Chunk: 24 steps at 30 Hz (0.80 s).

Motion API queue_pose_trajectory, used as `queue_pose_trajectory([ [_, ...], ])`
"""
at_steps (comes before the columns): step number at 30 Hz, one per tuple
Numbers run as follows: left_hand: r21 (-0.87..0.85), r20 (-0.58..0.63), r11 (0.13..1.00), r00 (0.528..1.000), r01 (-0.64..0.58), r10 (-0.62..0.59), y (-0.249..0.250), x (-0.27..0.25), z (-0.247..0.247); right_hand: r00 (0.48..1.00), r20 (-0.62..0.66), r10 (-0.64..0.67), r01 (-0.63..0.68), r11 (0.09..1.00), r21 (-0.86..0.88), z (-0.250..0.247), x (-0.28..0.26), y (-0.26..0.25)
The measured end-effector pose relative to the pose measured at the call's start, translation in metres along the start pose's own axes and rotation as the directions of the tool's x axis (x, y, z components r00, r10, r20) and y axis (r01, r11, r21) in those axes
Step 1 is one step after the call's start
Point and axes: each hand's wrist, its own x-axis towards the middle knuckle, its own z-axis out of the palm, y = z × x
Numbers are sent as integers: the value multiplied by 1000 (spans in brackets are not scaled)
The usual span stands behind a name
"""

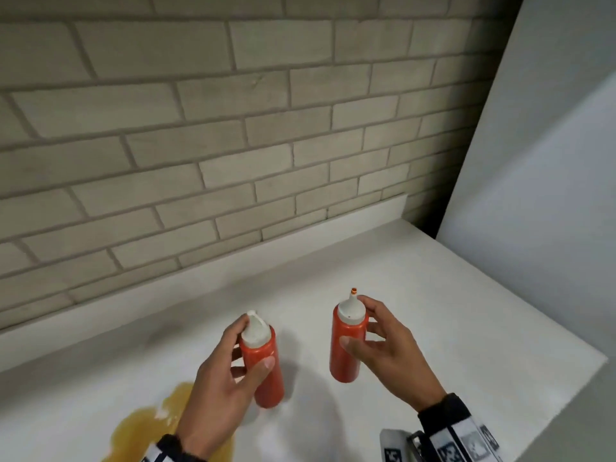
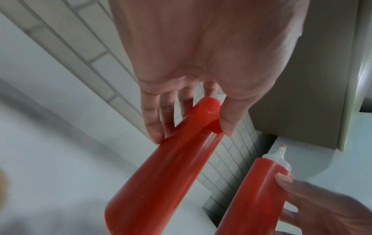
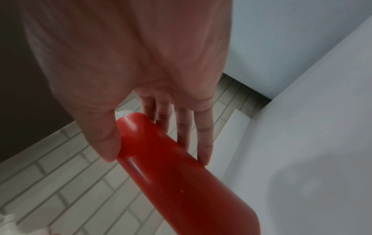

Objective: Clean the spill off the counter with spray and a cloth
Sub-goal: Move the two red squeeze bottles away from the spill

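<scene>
The orange spill [image 1: 156, 425] lies on the white counter [image 1: 433, 295] at seven o'clock. The left hand [image 1: 216, 378] grips one red squeeze bottle [image 1: 263, 368]; at three o'clock, the right hand [image 1: 383, 348] grips another [image 1: 346, 348]. This looks like clearing the counter; next, set both aside. No spray or cloth visible.

Head view downward over counter [image 1: 433, 295]; wrist views close along palms

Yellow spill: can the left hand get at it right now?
Probably not yet: the spill lies just beside the left hand with nothing between, but that hand grips a red squeeze bottle.
</scene>
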Motion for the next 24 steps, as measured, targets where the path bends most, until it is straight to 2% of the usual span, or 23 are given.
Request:
queue_pose_trajectory([
  [6, 23, 54, 1000, 998, 8, -9, 29, 36, 103, 1000, 6, 2, -2, 1000, -9, -96, 32, 32],
  [13, 89, -45, 996, 999, 23, -19, 59, 117, 201, 999, 44, 13, -11, 999, -46, -180, 116, 58],
  [18, 207, -169, 977, 986, 47, -12, 78, 192, 231, 995, 101, -2, 9, 998, -62, -197, 195, 69],
  [20, 262, -174, 964, 985, 44, 2, 92, 222, 236, 994, 105, -6, 13, 998, -67, -196, 227, 73],
  [24, 314, -166, 944, 985, 100, -49, 108, 279, 242, 996, 87, -20, 27, 997, -79, -188, 282, 76],
])
